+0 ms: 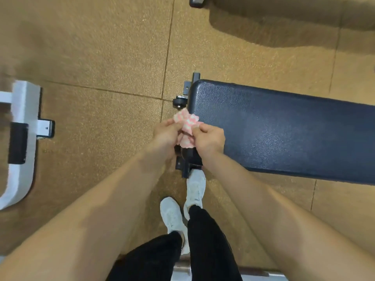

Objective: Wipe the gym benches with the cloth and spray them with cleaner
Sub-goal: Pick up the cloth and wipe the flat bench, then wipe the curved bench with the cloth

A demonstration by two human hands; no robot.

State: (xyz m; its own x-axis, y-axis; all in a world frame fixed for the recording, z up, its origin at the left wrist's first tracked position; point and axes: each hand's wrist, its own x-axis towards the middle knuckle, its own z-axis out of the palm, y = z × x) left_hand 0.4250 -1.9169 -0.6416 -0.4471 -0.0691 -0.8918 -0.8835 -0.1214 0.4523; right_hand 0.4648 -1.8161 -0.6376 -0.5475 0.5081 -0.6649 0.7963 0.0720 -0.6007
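Both hands pinch a crumpled pink-and-white cloth (187,128) just off the near end of the dark blue bench (284,128), the left hand (166,131) on one edge, the right hand (209,138) on the other. Bunched this small, it might skip patches of the pad. No cleaner bottle shows, and the bench's far end runs out of view.

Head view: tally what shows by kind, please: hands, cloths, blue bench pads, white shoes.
hands: 2 (left hand, right hand)
cloth: 1, pinched by both hands
bench pad: 1
shoes: 2
Total: 6
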